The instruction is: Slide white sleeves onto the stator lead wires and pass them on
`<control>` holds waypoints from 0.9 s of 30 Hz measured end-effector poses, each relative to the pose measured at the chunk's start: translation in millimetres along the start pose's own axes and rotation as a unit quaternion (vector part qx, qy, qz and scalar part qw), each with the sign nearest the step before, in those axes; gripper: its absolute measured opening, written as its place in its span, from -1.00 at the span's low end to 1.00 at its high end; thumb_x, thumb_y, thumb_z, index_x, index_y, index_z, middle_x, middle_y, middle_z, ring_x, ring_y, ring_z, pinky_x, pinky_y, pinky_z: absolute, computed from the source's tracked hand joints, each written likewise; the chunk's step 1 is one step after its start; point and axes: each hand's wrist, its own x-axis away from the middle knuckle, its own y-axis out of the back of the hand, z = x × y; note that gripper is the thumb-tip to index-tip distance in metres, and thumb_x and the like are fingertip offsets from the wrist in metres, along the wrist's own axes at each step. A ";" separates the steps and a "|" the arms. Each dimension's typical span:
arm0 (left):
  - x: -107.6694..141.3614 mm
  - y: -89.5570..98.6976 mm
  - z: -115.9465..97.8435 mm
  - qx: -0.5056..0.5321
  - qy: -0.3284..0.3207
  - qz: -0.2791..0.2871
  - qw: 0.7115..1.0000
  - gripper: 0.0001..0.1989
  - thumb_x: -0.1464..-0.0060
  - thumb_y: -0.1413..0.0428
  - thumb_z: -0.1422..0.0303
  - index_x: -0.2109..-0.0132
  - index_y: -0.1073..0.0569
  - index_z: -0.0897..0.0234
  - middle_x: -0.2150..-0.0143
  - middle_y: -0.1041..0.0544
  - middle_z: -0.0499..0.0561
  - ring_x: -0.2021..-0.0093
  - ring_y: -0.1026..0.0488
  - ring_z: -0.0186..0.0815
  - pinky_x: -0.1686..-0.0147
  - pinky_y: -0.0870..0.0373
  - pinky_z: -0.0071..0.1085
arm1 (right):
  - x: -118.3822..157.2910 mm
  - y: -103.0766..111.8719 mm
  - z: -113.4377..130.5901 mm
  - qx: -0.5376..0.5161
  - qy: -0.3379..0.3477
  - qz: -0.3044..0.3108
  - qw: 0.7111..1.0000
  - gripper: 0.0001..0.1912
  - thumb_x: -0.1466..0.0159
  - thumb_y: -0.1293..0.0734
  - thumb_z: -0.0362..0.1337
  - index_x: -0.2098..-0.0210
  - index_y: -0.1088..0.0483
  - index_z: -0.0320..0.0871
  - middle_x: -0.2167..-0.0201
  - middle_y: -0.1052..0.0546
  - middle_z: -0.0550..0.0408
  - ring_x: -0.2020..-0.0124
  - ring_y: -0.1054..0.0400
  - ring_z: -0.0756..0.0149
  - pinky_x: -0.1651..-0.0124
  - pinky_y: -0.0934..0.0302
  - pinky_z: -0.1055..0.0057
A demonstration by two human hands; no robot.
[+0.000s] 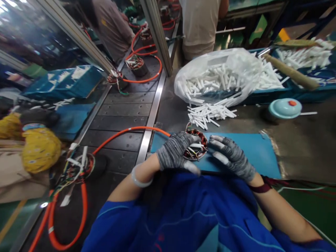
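A motor stator (201,138) with copper windings, coloured wires and white tubes stands on a blue mat (246,150) before me. An orange cable (131,129) runs to it from the left. My left hand (177,150), in a grey glove with white fingertips, lies over the stator's left side, thumb spread away toward me; its fingers hide part of the windings. On the other side, my right hand (232,155), gloved alike, is held beside the rim with its fingers apart and nothing in them. Whether its fingertips touch the rim, I cannot tell.
White tubes (210,113) lie loose behind the mat, near a plastic bag (223,75) full of them. A round light-blue container (285,108) stands right. More stators (80,166) with orange cables sit on the slatted conveyor (119,122); a co-worker's yellow sleeve (40,148) is beyond.
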 end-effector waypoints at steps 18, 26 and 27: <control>4.6 14.3 10.3 -0.118 0.014 0.009 0.993 -0.60 -0.38 0.06 0.17 0.03 -0.62 0.24 0.17 -0.63 0.08 0.05 -0.49 -0.11 -0.21 -0.27 -0.04 | -74.0 -6.9 11.3 -0.288 -0.187 0.132 0.930 -0.52 -0.16 -0.48 0.13 0.19 -0.64 -0.16 0.31 -0.66 0.04 0.30 -0.52 0.20 0.24 -0.42 0.30; 8.2 10.6 19.2 -0.086 0.032 0.005 0.996 -0.66 -0.37 0.02 0.19 0.04 -0.60 0.23 0.11 -0.65 0.05 -0.06 -0.48 -0.11 -0.34 -0.13 -0.02 | -69.2 -31.8 1.2 -0.053 -0.047 0.065 0.995 -0.53 -0.32 -0.35 0.15 0.26 -0.62 -0.15 0.44 -0.55 0.04 0.38 -0.37 0.26 0.23 -0.27 0.30; 8.5 9.9 21.4 -0.076 0.034 0.005 0.997 -0.67 -0.37 0.02 0.20 0.04 -0.61 0.22 0.11 -0.65 0.03 -0.06 -0.48 -0.12 -0.35 -0.12 -0.03 | -66.7 -32.9 -1.0 -0.003 -0.001 0.059 0.998 -0.54 -0.37 -0.30 0.12 0.21 -0.62 -0.14 0.40 -0.56 0.01 0.34 -0.37 0.23 0.19 -0.26 0.27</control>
